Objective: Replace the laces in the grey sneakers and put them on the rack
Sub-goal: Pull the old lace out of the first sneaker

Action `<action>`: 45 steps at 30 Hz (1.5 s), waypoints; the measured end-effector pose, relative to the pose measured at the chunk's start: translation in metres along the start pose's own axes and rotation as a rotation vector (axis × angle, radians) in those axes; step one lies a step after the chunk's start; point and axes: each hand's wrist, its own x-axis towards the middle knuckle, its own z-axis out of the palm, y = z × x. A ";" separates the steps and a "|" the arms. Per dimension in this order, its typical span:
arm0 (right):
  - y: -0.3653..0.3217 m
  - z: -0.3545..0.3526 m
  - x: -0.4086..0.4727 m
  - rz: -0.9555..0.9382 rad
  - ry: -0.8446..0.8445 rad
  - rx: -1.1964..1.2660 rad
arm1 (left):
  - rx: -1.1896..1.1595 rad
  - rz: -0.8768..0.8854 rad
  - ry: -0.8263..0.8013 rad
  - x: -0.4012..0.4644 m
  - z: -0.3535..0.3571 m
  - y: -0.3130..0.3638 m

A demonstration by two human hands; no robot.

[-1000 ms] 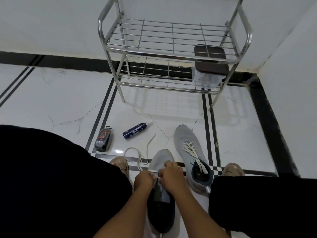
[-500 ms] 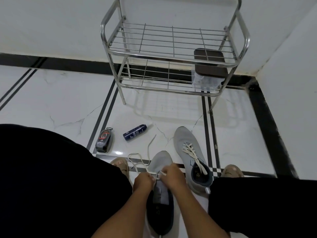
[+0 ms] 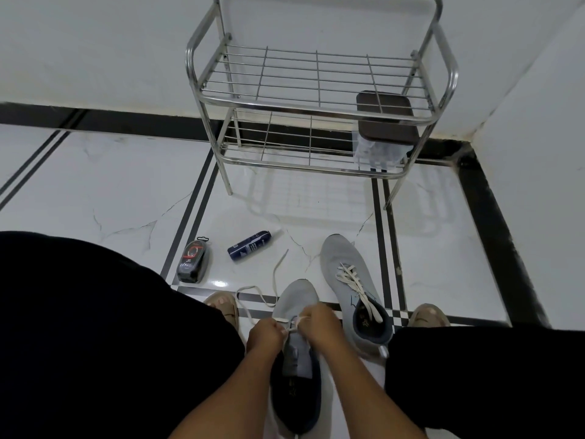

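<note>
Right now both hands work over the near grey sneaker (image 3: 296, 315) on the floor: left hand (image 3: 265, 335) and right hand (image 3: 321, 327) each pinch the white lace (image 3: 275, 280), which trails leftward; the laced sneaker (image 3: 351, 280) lies beside it, below the steel rack (image 3: 316, 106)

Near grey sneaker (image 3: 296, 304) — toe pointing away, lying on the floor between the person's legs, dark lining visible at the open collar. White lace (image 3: 274, 282) only at the lowest eyelets, apparently; its loose length loops out to the left across the tile. Second grey sneaker (image 3: 345, 264) just to the right, sole down, toe away, fully laced in white with the ends trailing into the collar. Steel rack (image 3: 316, 80) stands beyond, two wire shelves, against the wall.
</note>
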 end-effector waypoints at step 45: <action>0.051 0.031 0.002 0.334 -0.163 0.440 | -0.367 -0.008 -0.031 0.011 -0.011 0.022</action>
